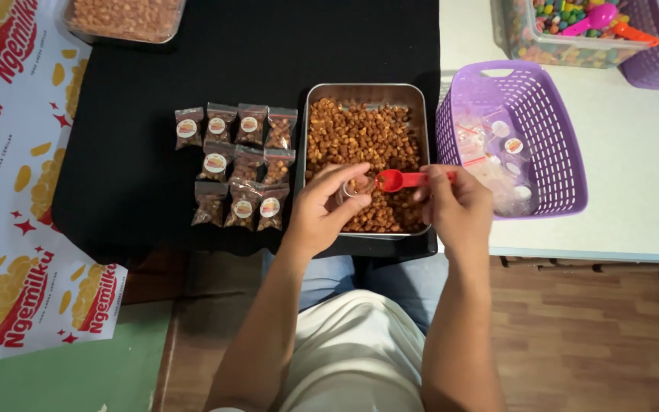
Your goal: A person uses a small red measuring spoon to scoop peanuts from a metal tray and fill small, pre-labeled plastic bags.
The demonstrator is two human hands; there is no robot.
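Observation:
My left hand (325, 207) holds a small clear plastic pouch (349, 191) open over a metal tray (365, 92) full of brown coated nuts (360, 133). Gripped in my right hand (458, 204) is a red plastic scoop (400, 180), its bowl right at the pouch's mouth. Both hands hover above the tray's near half. Left of the tray, several filled and sealed little packets (239, 164) with round labels lie in rows on a black cloth (192, 53).
A purple plastic basket (547, 122) with empty clear pouches stands right of the tray on a white table (634, 168). A clear tub of coloured candies (566, 30) with pink and orange scoops sits far right. Another tray of nuts (125, 17) is at top left. Printed paper (9, 175) covers the left side.

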